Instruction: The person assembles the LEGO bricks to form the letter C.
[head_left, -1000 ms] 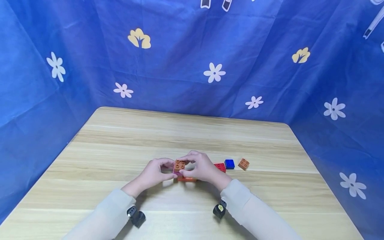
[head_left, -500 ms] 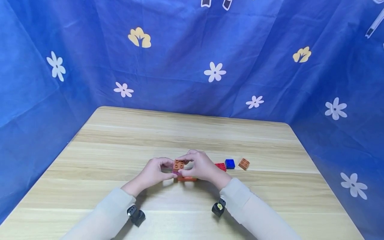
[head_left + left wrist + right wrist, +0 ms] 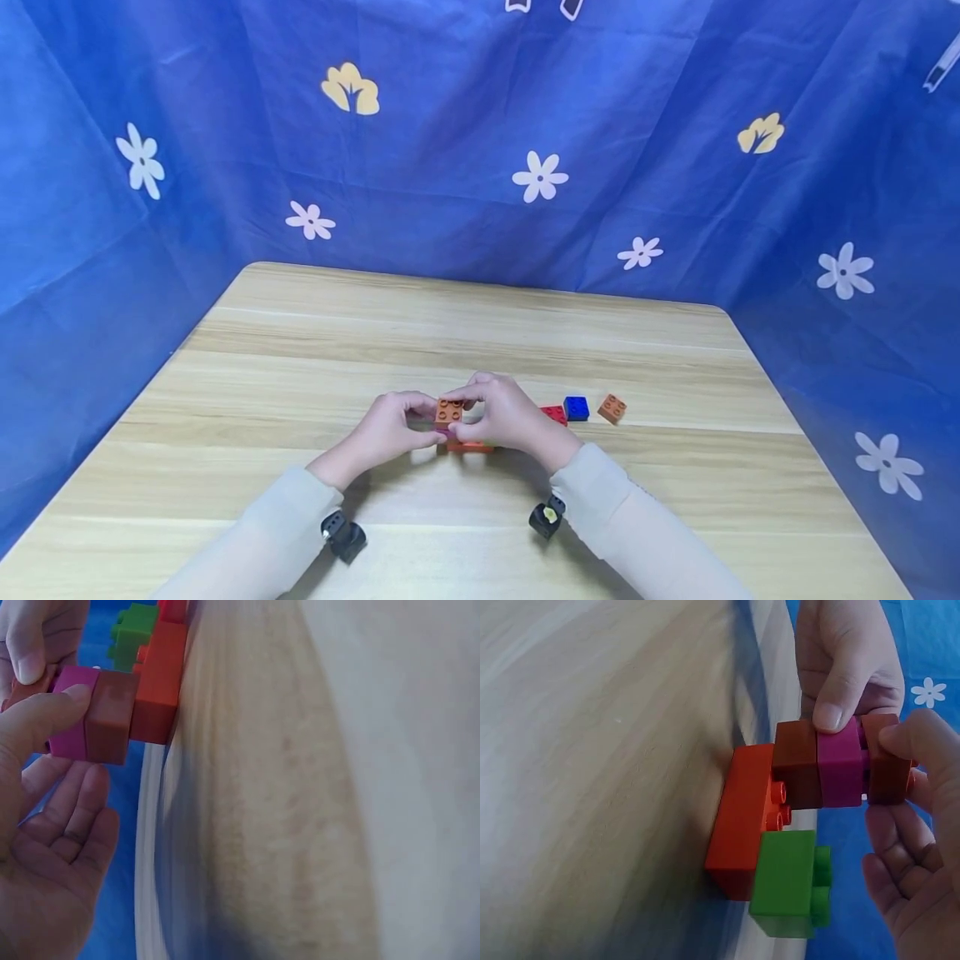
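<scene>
A long orange-red brick (image 3: 739,817) lies on the table, bearing a green brick (image 3: 784,885) at one end and a brown brick (image 3: 796,765) at the other. Stacked on that brown brick is a magenta brick (image 3: 841,769), which my left hand (image 3: 378,433) pinches, thumb on its side. My right hand (image 3: 501,417) holds a second brown brick (image 3: 448,413) between thumb and fingers, over the magenta one. A narrow gap with magenta studs shows between these two in the right wrist view. The green brick is hidden in the head view.
Right of my right hand lie a red brick (image 3: 555,414), a blue brick (image 3: 576,408) and a loose brown brick (image 3: 612,408). The wooden table (image 3: 360,333) ends at a blue flowered curtain (image 3: 450,150) behind and at the sides.
The head view shifts slightly. Both hands stay at the stack in nearly the same pose, and the upper brown brick barely moves.
</scene>
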`<control>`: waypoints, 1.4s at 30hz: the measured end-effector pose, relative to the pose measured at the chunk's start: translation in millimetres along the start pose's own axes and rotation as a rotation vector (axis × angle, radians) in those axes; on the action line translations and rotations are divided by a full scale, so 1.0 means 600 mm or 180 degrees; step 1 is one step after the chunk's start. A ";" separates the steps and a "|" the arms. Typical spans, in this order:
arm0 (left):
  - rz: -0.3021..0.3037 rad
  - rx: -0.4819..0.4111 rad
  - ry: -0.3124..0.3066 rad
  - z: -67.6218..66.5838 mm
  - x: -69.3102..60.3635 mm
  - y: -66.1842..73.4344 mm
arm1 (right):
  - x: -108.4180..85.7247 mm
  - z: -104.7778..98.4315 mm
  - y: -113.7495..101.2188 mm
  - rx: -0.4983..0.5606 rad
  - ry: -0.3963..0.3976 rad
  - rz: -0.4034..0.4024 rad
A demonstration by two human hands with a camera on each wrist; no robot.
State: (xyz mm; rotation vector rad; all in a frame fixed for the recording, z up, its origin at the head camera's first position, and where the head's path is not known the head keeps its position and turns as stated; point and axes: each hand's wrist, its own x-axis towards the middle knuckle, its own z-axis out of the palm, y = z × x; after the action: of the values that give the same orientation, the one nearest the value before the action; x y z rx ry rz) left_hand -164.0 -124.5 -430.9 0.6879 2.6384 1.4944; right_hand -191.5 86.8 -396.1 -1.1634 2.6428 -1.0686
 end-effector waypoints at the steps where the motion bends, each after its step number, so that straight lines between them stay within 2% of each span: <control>1: -0.0007 0.0009 0.0005 0.000 0.000 0.001 | 0.000 0.000 -0.001 0.0035 -0.0001 0.0040; 7: -0.0065 0.0017 0.0034 0.001 0.002 0.003 | -0.002 0.009 0.001 0.0186 0.0086 0.0155; 15: -0.0001 0.0014 0.0016 0.001 0.000 -0.001 | -0.004 0.018 0.006 0.0159 0.0193 0.0074; 19: -0.0047 -0.0117 0.0040 -0.001 0.000 0.000 | -0.005 0.018 0.007 0.0112 0.0198 0.0062; 25: -0.0069 -0.0339 0.0118 -0.005 0.001 0.010 | -0.010 0.019 0.008 0.0297 0.0252 0.0223; 32: -0.0064 -0.0512 0.0160 -0.004 0.004 0.012 | -0.015 0.024 0.009 0.0281 0.0418 0.0072; 42: -0.0189 -0.0607 0.0128 -0.004 0.002 0.012 | -0.041 0.012 0.028 0.0415 0.0398 -0.0019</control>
State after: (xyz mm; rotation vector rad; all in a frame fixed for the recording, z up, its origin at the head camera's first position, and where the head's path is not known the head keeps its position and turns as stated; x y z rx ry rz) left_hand -163.3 -122.8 -423.4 0.5650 2.4757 1.7306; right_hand -182.1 106.9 -417.2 -1.1142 2.6139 -1.3342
